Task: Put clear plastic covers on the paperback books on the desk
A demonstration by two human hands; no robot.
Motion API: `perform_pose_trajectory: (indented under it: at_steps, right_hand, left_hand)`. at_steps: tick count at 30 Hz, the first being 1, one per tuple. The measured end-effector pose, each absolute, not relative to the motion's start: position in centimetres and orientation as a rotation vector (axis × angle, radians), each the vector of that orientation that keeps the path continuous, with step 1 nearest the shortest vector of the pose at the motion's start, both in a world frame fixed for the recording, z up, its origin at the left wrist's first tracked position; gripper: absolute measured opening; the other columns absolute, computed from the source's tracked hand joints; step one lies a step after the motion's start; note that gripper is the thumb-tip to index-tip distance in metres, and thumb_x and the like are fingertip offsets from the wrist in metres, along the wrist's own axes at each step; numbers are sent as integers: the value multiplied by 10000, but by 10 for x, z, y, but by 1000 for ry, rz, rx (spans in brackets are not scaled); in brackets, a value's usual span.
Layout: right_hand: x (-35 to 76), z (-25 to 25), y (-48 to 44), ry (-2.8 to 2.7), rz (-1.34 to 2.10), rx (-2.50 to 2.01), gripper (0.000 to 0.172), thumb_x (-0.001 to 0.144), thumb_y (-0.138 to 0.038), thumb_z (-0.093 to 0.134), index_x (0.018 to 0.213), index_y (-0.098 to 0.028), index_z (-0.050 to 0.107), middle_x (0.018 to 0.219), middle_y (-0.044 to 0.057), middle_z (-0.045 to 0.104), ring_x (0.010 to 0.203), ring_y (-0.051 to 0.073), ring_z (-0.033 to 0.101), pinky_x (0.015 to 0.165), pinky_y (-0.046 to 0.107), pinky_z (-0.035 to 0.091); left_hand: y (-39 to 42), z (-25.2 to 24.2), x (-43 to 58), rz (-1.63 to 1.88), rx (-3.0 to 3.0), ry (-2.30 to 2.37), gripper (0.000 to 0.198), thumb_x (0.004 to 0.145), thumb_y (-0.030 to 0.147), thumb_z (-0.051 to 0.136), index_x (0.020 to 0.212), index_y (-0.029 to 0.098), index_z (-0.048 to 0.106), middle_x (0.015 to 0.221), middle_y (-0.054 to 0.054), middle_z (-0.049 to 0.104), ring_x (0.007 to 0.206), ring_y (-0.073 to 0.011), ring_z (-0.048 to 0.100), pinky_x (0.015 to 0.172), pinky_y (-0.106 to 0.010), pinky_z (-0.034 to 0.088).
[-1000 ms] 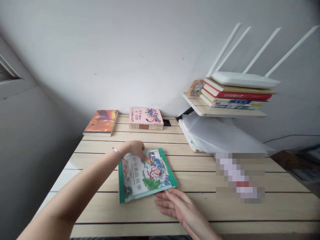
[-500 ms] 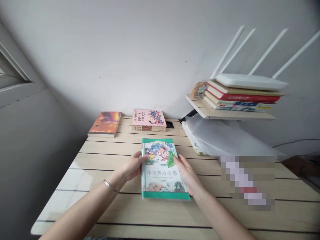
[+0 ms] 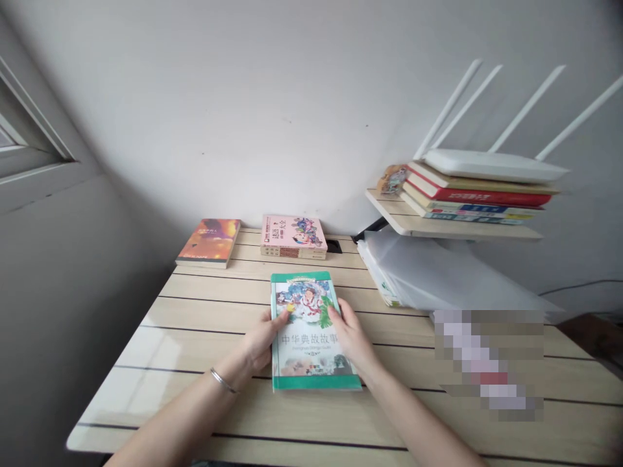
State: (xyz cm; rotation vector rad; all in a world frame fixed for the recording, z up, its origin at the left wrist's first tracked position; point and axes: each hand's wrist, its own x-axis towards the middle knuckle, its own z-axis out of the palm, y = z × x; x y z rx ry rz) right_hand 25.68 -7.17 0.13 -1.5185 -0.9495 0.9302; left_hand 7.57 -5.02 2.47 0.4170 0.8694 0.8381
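Observation:
A green-edged picture book point(image 3: 306, 331) with a colourful cover lies flat on the pale slatted table point(image 3: 195, 324), its spine to the left. My left hand point(image 3: 260, 340), with a thin bracelet on the wrist, grips the book's left edge, thumb on the cover. On the other side, my right hand point(image 3: 351, 337) holds the right edge, fingers curled over the cover. The book's top points away from me.
An orange book point(image 3: 210, 241) and a pink book point(image 3: 293, 235) lie at the table's back edge. A white plastic folder stack point(image 3: 438, 275) sits to the right under a wall shelf point(image 3: 452, 227) holding books and a white router point(image 3: 491, 165). A wall runs along the left.
The book was turned from a slanted, sideways lie to upright in front of me. Both hands moved onto its two side edges; in the last half second it shifted slightly nearer.

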Motion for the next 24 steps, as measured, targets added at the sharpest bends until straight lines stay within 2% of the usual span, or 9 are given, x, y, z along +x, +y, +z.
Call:
perform_pose_trajectory:
  at_steps: [4, 8, 10, 15, 19, 21, 24]
  right_hand:
    - [269, 0, -69, -859, 969, -1520, 539, 649, -535, 703, 1074, -220, 601, 1096, 69, 680, 985, 256, 640, 824, 345, 521]
    - [274, 13, -73, -771, 1332, -1367, 480, 721, -543, 656, 1056, -199, 642, 1011, 79, 723, 973, 257, 663, 815, 348, 524]
    - [273, 21, -73, -791, 1383, -1362, 476, 731, -561, 640, 1014, -180, 666, 954, 84, 737, 920, 258, 680, 783, 343, 527]
    - [270, 23, -71, -906, 1261, -1443, 477, 646, -561, 707, 916, -170, 665, 812, 50, 741, 794, 253, 685, 686, 310, 513]
    - [270, 11, -69, -943, 1281, -1451, 477, 663, -596, 670, 884, -173, 648, 758, 33, 709, 747, 230, 661, 679, 310, 502]
    - [272, 5, -69, -1011, 1165, -1500, 482, 678, -632, 635, 824, -173, 647, 790, 44, 686, 770, 223, 641, 722, 324, 498]
    - [275, 2, -68, -1089, 838, -1574, 495, 618, -662, 665, 723, -179, 646, 985, 89, 646, 875, 229, 613, 812, 335, 482]
  left_hand:
    - [-50, 24, 73, 891, 491, 822, 342, 774, 179, 704, 1085, 129, 571, 934, -141, 726, 866, -261, 707, 801, -382, 571]
    - [-46, 28, 71, 882, 519, 790, 309, 779, 213, 702, 1051, 136, 579, 921, -132, 725, 819, -256, 712, 781, -388, 575]
    - [-44, 28, 72, 878, 512, 790, 301, 786, 217, 694, 1048, 130, 573, 916, -137, 722, 809, -258, 711, 778, -400, 574]
    - [-42, 28, 75, 873, 449, 837, 222, 828, 201, 639, 1025, 119, 578, 923, -146, 716, 847, -253, 703, 808, -405, 563]
    - [-44, 33, 76, 870, 459, 865, 198, 840, 236, 625, 993, 113, 602, 927, -151, 714, 875, -257, 696, 814, -391, 558]
    - [-45, 35, 76, 893, 522, 873, 227, 811, 264, 663, 978, 117, 615, 913, -141, 718, 874, -260, 694, 809, -382, 556]
    - [-47, 34, 76, 971, 632, 903, 296, 739, 321, 734, 941, 132, 628, 872, -114, 725, 868, -265, 689, 793, -372, 551]
